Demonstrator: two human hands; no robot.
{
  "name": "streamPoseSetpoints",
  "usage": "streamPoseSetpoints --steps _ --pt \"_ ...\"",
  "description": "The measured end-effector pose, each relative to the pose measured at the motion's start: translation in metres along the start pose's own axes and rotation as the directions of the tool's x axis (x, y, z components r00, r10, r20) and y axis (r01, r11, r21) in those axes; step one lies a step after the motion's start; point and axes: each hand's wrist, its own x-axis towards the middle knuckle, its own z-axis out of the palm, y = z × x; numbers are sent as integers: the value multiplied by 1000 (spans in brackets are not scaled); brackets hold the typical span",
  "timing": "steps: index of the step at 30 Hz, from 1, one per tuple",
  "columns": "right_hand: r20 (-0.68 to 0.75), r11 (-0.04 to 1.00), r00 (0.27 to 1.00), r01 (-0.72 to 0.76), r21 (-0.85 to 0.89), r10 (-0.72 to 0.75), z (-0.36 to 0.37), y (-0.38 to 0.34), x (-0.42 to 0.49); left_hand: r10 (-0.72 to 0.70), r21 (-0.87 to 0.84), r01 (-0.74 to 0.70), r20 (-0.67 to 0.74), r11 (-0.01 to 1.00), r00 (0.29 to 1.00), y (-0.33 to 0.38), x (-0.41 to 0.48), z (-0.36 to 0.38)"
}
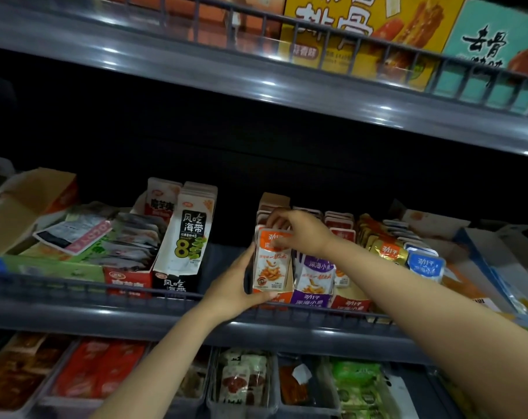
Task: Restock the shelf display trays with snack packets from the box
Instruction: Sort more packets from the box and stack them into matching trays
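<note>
On the middle shelf, an orange display tray (275, 298) holds a row of upright orange snack packets (270, 267). My left hand (235, 285) grips the tray's front left corner, thumb along its lower edge. My right hand (299, 231) reaches over the row from the right and pinches the tops of the front packets. Beside it stand a purple tray with purple packets (315, 275), then a red tray (350, 302), gold packets (386, 247) and blue packets (426, 264).
A wire rail (75, 287) runs along the shelf front. Left of the tray is a gap, then a tall white seaweed pack (187, 234) and an open carton of loose packets (84, 237). Big boxes (362, 31) sit above; bins of snacks (244, 382) below.
</note>
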Motion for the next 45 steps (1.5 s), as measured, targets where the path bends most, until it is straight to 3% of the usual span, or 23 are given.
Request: streamPoseSetpoints --steps 6,13,19,23,28,37,45 --pt "-71 998 997 34 -54 -37 -23 4 -31 -4 17 5 -30 1000 1000 12 -12 -3" --pt "-50 991 995 -88 -99 83 -48 14 -103 77 200 -62 -67 978 995 44 -46 -6" --pt "-82 991 993 -91 -100 83 -47 29 -174 95 311 -75 -49 947 994 70 -78 20" --pt "-13 990 990 -138 6 138 -23 41 -229 83 370 -106 77 923 994 65 -107 52" --pt "133 973 965 -230 32 224 39 66 -289 -41 463 -78 241 883 970 22 -148 99" --pt "395 909 844 -414 52 362 173 108 -356 -380 592 76 409 802 830 -81 -205 163" --pt "536 710 684 -674 205 495 287 130 -384 -589 659 166 494 733 639 -158 -234 211"
